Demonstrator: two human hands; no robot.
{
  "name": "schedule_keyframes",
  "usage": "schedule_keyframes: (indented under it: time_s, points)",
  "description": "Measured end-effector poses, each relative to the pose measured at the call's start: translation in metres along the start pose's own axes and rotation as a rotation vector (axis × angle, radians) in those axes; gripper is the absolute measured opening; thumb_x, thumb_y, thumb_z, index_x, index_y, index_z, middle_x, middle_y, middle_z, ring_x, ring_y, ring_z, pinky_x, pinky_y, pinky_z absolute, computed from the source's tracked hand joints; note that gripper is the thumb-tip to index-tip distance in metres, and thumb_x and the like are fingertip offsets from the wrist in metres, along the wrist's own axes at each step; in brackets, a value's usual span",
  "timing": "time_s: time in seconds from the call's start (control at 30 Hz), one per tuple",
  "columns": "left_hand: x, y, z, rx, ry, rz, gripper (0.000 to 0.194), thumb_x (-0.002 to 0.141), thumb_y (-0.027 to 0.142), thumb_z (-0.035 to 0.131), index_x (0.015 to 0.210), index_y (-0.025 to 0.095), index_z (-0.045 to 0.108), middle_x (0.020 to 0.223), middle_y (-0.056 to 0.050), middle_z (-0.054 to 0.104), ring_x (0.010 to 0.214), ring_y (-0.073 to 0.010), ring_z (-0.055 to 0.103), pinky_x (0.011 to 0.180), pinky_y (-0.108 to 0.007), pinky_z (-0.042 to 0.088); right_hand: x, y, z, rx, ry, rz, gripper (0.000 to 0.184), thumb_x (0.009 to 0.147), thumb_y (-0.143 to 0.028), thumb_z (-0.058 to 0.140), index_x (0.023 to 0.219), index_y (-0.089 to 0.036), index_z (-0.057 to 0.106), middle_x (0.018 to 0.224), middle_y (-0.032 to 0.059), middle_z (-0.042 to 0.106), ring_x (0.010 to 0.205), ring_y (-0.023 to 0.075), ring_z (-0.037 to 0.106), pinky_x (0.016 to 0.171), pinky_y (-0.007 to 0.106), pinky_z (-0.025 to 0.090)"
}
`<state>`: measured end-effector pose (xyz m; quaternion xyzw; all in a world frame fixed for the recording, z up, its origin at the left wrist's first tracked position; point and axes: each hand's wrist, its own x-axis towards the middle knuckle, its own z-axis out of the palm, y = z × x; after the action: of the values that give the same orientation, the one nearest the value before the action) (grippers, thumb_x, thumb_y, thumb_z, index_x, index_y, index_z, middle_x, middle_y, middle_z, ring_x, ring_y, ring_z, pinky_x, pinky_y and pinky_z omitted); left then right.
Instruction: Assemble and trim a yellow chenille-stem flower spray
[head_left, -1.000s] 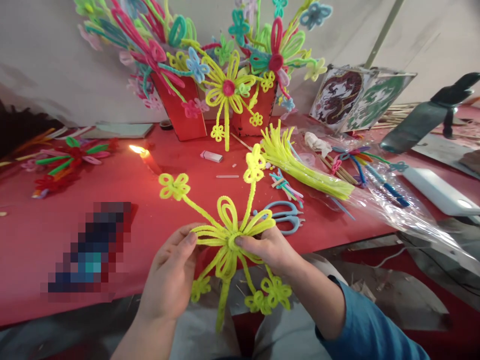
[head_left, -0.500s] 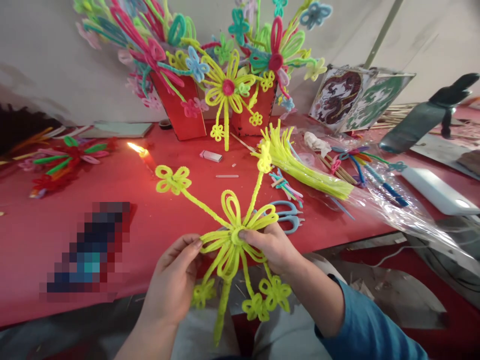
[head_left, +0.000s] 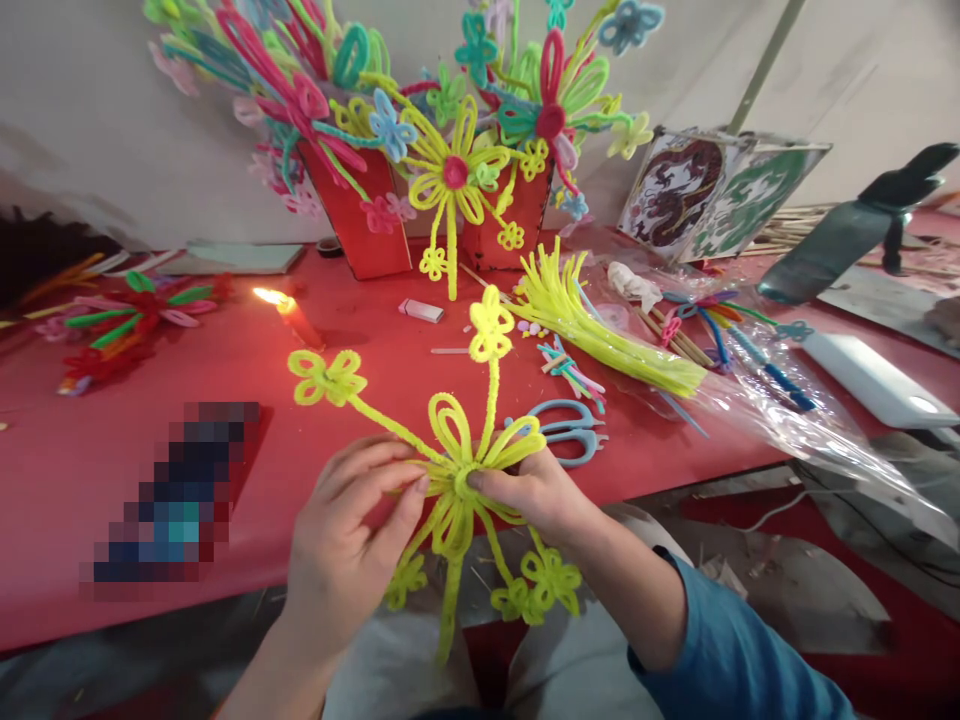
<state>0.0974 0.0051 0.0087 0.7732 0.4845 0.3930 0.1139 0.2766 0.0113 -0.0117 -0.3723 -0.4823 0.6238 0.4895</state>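
Note:
Between my hands is a yellow pipe-cleaner flower (head_left: 452, 425) with looped petals, a coiled centre, a thick stem pointing down and several small blossoms on thin side stems. My right hand (head_left: 541, 497) grips it from the right, the thumb pressed at the coiled centre and the other fingers behind the petals. On the other side my left hand (head_left: 358, 525) pinches a left petal between thumb and fingers. Just beyond my right hand, blue-handled scissors (head_left: 574, 448) lie on the table, their blades mostly hidden behind the flower.
A lit candle (head_left: 289, 312) stands left of centre on the red table (head_left: 360, 325). Behind are red boxes (head_left: 360, 225) with pipe-cleaner flowers. A yellow pipe-cleaner bundle (head_left: 615, 335), plastic wrap (head_left: 847, 450) and a bottle (head_left: 829, 250) lie rightward. A pixelated dark object (head_left: 180, 500) is at left.
The flower has turned and shifted slightly left, its upper blossoms moving left. My left hand has moved up along the left petals, its fingers now nearer the centre. My right hand keeps its grip.

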Motion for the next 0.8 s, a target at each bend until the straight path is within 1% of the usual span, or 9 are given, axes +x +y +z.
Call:
schedule_keyframes:
  time_s: [0.03, 0.1, 0.23, 0.3, 0.4, 0.57, 0.67, 0.8]
  points:
    - [0.002, 0.001, 0.000, 0.063, -0.008, 0.082, 0.010, 0.076, 0.016, 0.058, 0.083, 0.022, 0.063, 0.091, -0.004, 0.062, 0.093, -0.0201, 0.055, 0.084, -0.035, 0.044, 0.000, 0.000, 0.000, -0.007, -0.001, -0.005, 0.017, 0.070, -0.019, 0.060, 0.086, -0.017, 0.064, 0.087, 0.0028, 0.067, 0.087, 0.0217, 0.061, 0.077, 0.032, 0.047]
    - [0.005, 0.003, 0.001, 0.149, -0.015, 0.184, 0.010, 0.076, 0.014, 0.057, 0.083, 0.019, 0.063, 0.088, -0.006, 0.062, 0.092, -0.0222, 0.055, 0.083, -0.038, 0.045, 0.000, 0.000, 0.000, -0.020, 0.009, -0.002, 0.018, 0.070, -0.019, 0.060, 0.087, -0.017, 0.064, 0.088, 0.0029, 0.067, 0.087, 0.0216, 0.061, 0.076, 0.031, 0.048]
    - [0.008, 0.009, 0.002, 0.287, 0.001, 0.266, 0.010, 0.073, 0.013, 0.060, 0.080, 0.018, 0.065, 0.088, -0.009, 0.061, 0.090, -0.0247, 0.053, 0.077, -0.040, 0.046, 0.000, 0.000, -0.001, -0.014, 0.005, -0.002, 0.018, 0.070, -0.019, 0.060, 0.087, -0.017, 0.064, 0.087, 0.0029, 0.067, 0.085, 0.0208, 0.062, 0.076, 0.031, 0.047]
    - [0.010, 0.013, 0.001, 0.337, -0.028, 0.298, 0.009, 0.073, 0.013, 0.060, 0.079, 0.019, 0.065, 0.085, -0.008, 0.062, 0.085, -0.0240, 0.053, 0.073, -0.040, 0.045, 0.001, 0.000, 0.000, 0.004, -0.007, -0.007, 0.018, 0.071, -0.019, 0.059, 0.088, -0.017, 0.064, 0.086, 0.0027, 0.067, 0.085, 0.0205, 0.061, 0.076, 0.031, 0.047]
    - [0.014, 0.017, -0.001, 0.391, -0.105, 0.353, 0.008, 0.076, 0.015, 0.058, 0.078, 0.021, 0.063, 0.079, -0.005, 0.064, 0.078, -0.0217, 0.055, 0.068, -0.038, 0.042, 0.001, 0.000, 0.000, 0.009, 0.004, -0.004, 0.017, 0.070, -0.018, 0.059, 0.086, -0.017, 0.064, 0.085, 0.0019, 0.067, 0.083, 0.0194, 0.061, 0.076, 0.030, 0.047]
    - [0.022, 0.017, -0.004, 0.388, -0.221, 0.403, 0.008, 0.079, 0.015, 0.054, 0.078, 0.019, 0.060, 0.076, -0.002, 0.066, 0.070, -0.0182, 0.059, 0.069, -0.037, 0.039, 0.001, 0.001, 0.000, -0.002, -0.008, -0.020, 0.013, 0.070, -0.018, 0.058, 0.083, -0.016, 0.063, 0.082, 0.0017, 0.065, 0.080, 0.0187, 0.060, 0.075, 0.030, 0.046]
    - [0.024, 0.015, -0.005, 0.362, -0.248, 0.388, 0.007, 0.080, 0.017, 0.053, 0.076, 0.019, 0.059, 0.075, -0.002, 0.066, 0.069, -0.0180, 0.059, 0.069, -0.035, 0.039, 0.000, 0.001, 0.000, -0.015, -0.023, -0.014, 0.011, 0.070, -0.019, 0.058, 0.080, -0.016, 0.062, 0.081, 0.0019, 0.064, 0.079, 0.0188, 0.060, 0.075, 0.031, 0.046]
    - [0.024, 0.017, -0.006, 0.390, -0.272, 0.388, 0.009, 0.080, 0.017, 0.052, 0.075, 0.019, 0.059, 0.074, -0.002, 0.066, 0.067, -0.0184, 0.059, 0.068, -0.035, 0.037, -0.001, 0.001, 0.000, -0.018, -0.027, 0.001, 0.013, 0.071, -0.019, 0.057, 0.082, -0.017, 0.062, 0.083, 0.0021, 0.064, 0.081, 0.0189, 0.060, 0.076, 0.031, 0.046]
